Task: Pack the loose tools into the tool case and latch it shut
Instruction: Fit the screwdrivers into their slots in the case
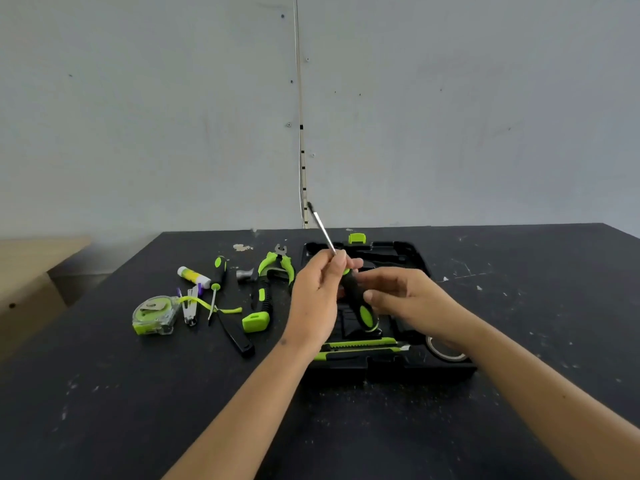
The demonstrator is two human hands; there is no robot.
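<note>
Both hands held one black-and-green screwdriver [356, 296] above the open tool case [388, 367], which lay on the black table [519, 323] towards its far edge. The left hand [317, 292] pinched the metal shaft where it meets the handle, the tip slanting up and away; the right hand [403, 294] curled its fingers round the handle. In the case, along its near edge, lay one utility knife [360, 344] and one roll of tape [445, 351]. Loose on the table left of the case lay one tape measure [154, 315], one glue stick [193, 276], one pair of pliers [277, 263], one hammer [258, 299] and one second screwdriver [218, 277].
</note>
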